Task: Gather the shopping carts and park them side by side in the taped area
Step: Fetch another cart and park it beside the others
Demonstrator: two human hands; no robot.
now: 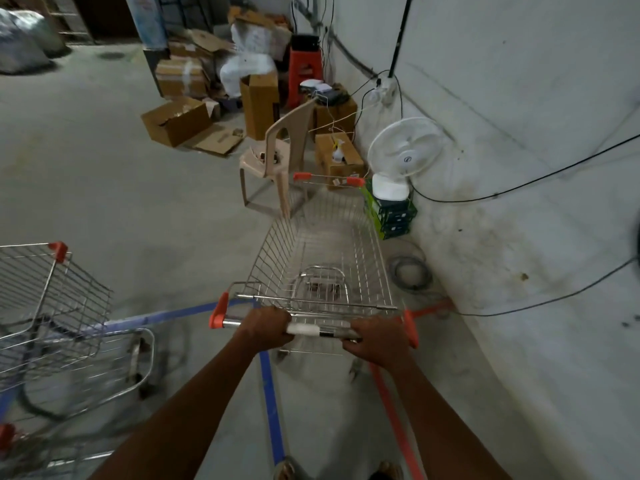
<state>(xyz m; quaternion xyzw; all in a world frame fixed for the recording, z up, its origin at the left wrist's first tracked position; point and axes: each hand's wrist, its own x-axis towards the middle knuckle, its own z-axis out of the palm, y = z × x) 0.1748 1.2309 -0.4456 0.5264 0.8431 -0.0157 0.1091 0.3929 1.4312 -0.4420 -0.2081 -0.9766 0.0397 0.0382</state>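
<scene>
The empty wire cart point(322, 258) stands on the floor between the blue tape point(272, 403) and red tape point(394, 420), light, rigid, free-rolling. Left hand point(268, 329) and right hand point(375, 341) both wrap the handle bar point(311, 330), probably the best hold.

wire cart point(325, 258) upright btwn tape lines; 2nd cart point(52, 306) left.

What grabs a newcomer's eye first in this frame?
Dead centre, both hands, left and right, grip the handle of an empty wire shopping cart rolling between blue tape and red tape on the floor. A second cart sits at lower left. Ahead, a beige plastic chair and a white fan stand by the wall.
</scene>
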